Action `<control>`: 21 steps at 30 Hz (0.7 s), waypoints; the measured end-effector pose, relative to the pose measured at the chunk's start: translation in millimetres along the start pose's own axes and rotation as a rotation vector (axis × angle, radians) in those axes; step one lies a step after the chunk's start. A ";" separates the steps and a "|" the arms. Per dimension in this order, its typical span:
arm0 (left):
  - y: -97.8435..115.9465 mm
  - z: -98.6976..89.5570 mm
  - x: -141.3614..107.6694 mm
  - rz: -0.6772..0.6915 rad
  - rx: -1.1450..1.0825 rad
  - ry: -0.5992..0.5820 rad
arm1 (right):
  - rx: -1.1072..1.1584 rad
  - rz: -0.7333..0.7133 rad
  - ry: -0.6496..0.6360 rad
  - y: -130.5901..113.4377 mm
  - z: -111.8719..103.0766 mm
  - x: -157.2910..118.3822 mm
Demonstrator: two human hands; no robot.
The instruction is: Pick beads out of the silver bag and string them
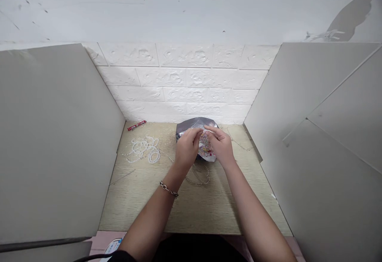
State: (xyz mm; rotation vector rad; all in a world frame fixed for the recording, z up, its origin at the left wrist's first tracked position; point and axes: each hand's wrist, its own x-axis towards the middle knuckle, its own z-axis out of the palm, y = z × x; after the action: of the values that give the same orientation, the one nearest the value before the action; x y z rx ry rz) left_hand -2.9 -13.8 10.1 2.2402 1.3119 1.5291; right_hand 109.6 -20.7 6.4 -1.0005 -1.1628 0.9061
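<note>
A shiny silver bag (197, 121) lies open toward twelve o'clock on the desk (205, 214), its middle partly hidden. Small multicoloured beads (205, 149), some pink or red, lie in it.

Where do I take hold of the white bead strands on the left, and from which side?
Probably the rounded loop at the near right of the white bead strands, pinched from above on the near side: it stands out from the tangle.

Silvery chain-link bracelet (172, 192) on the left wrist (170, 180), bare forearms (250, 206), black sleeve (121, 256), black clothing (197, 250).
</note>
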 end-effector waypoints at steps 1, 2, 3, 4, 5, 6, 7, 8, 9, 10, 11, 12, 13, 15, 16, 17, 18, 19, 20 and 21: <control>-0.2 -0.6 -0.2 0.009 0.036 -0.008 | -0.083 -0.073 0.030 -0.1 0.4 -0.8; -0.3 -1.1 -0.5 0.014 0.072 -0.018 | -0.152 -0.133 0.048 -0.1 0.7 -1.6; -0.5 -1.4 -0.9 0.018 0.107 -0.025 | -0.206 -0.175 0.055 0.1 1.0 -2.3; -0.6 -1.6 -1.2 0.021 0.141 -0.028 | -0.248 -0.201 0.050 0.5 1.3 -2.9; -0.9 -1.5 -1.6 0.029 0.171 -0.028 | -0.282 -0.214 0.038 0.9 1.4 -3.3; -1.3 -1.2 -1.9 0.041 0.197 -0.025 | -0.308 -0.223 0.028 1.4 1.5 -3.7; -1.8 -0.8 -2.2 0.055 0.221 -0.018 | -0.324 -0.227 0.021 1.8 1.5 -3.9; -2.3 -0.3 -2.4 0.070 0.243 -0.008 | -0.330 -0.230 0.019 2.1 1.4 -4.0; -2.9 0.3 -2.7 0.085 0.266 0.001 | -0.330 -0.232 0.021 2.2 1.3 -4.1; -3.4 0.8 -2.9 0.099 0.289 0.008 | -0.331 -0.233 0.027 2.2 1.1 -4.1; -3.9 1.3 -3.1 0.111 0.313 0.013 | -0.336 -0.232 0.035 2.1 0.9 -4.1; -4.3 1.7 -3.3 0.119 0.336 0.019 | -0.347 -0.229 0.041 1.9 0.8 -4.1; -4.5 2.1 -3.6 0.128 0.357 0.024 | -0.361 -0.226 0.046 1.7 0.6 -4.0; -4.9 2.6 -4.1 0.143 0.385 0.034 | -0.380 -0.225 0.055 1.3 0.5 -3.9; -5.1 2.8 -4.2 0.148 0.392 0.040 | -0.381 -0.225 0.059 1.2 0.6 -3.9; -5.2 3.0 -4.3 0.152 0.394 0.047 | -0.379 -0.225 0.062 1.3 0.6 -3.9; -5.3 3.1 -4.4 0.154 0.392 0.054 | -0.378 -0.221 0.063 1.5 0.8 -3.9; -5.3 3.1 -4.3 0.156 0.387 0.061 | -0.379 -0.215 0.064 1.8 0.9 -3.9; -5.3 3.1 -4.2 0.157 0.383 0.068 | -0.381 -0.206 0.068 2.1 1.0 -3.8; -5.2 3.0 -4.1 0.157 0.380 0.075 | -0.386 -0.198 0.071 2.4 1.1 -3.7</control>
State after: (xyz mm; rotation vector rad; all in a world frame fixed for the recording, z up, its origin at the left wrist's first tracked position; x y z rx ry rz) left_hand -4.0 -12.5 3.0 2.5887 1.5994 1.5343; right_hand 107.7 -23.3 3.1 -1.1900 -1.3791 0.4937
